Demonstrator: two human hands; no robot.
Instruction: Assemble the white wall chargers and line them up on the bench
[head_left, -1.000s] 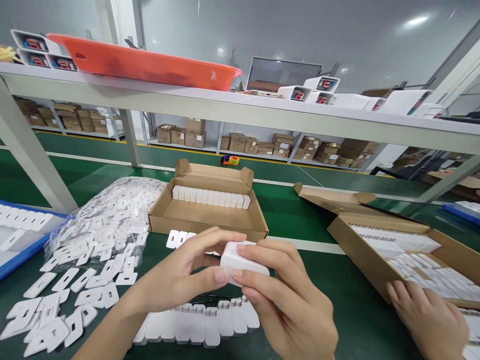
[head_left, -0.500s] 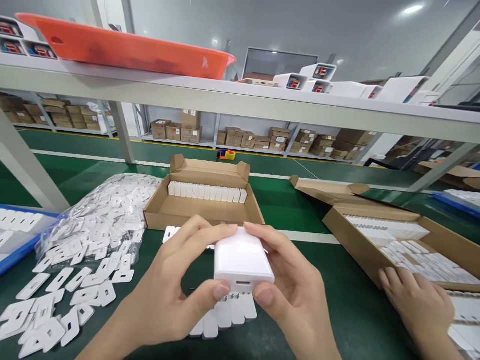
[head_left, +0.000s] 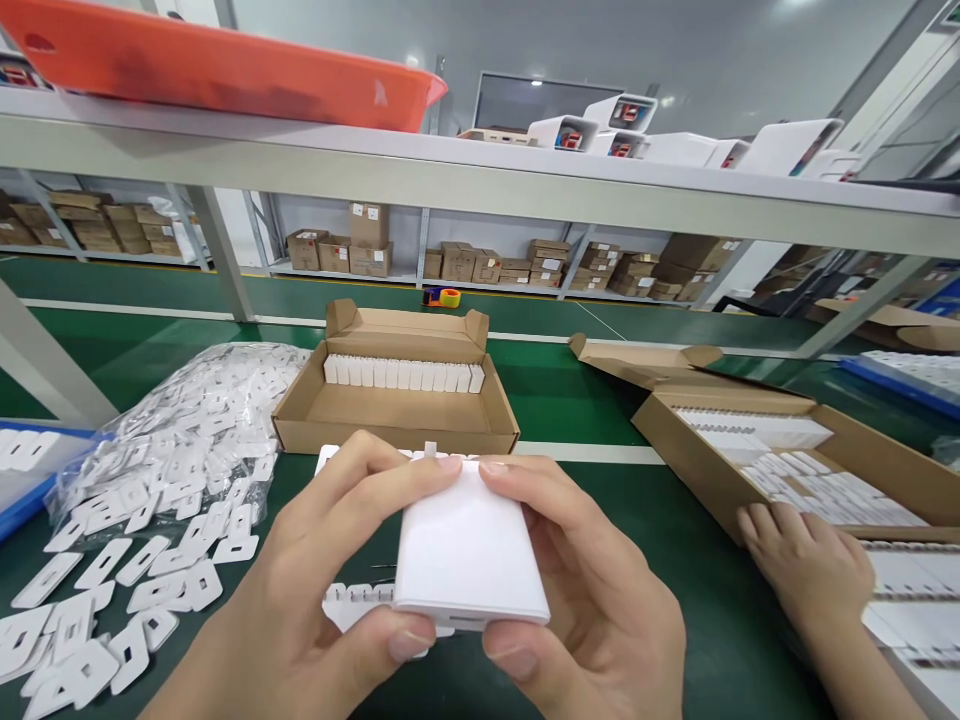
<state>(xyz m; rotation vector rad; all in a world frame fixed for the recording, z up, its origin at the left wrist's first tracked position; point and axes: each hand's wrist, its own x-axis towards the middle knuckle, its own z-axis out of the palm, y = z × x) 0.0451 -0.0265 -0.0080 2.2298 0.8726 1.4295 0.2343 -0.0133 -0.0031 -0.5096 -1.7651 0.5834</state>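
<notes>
Charger point(head_left: 469, 545), smooth white rounded block

Charger point(head_left: 469, 545): white plastic, smooth, soft satin sheen on the broad face.
Box point(head_left: 397, 435): brown cardboard, matt, raw-cut edges.
Second box point(head_left: 690, 475): same matt brown cardboard.
Desk point(head_left: 585, 410): green mat, smooth, faintly reflective.
Bag point(head_left: 187, 400): thin clear plastic film, crinkled, glossy.
Tabs point(head_left: 150, 590): white, flat, low sheen; paper or plastic cannot be told.
Tray point(head_left: 210, 65): orange plastic, glossy, scuffed.
Shelf point(head_left: 525, 190): pale grey painted metal, smooth.
</notes>
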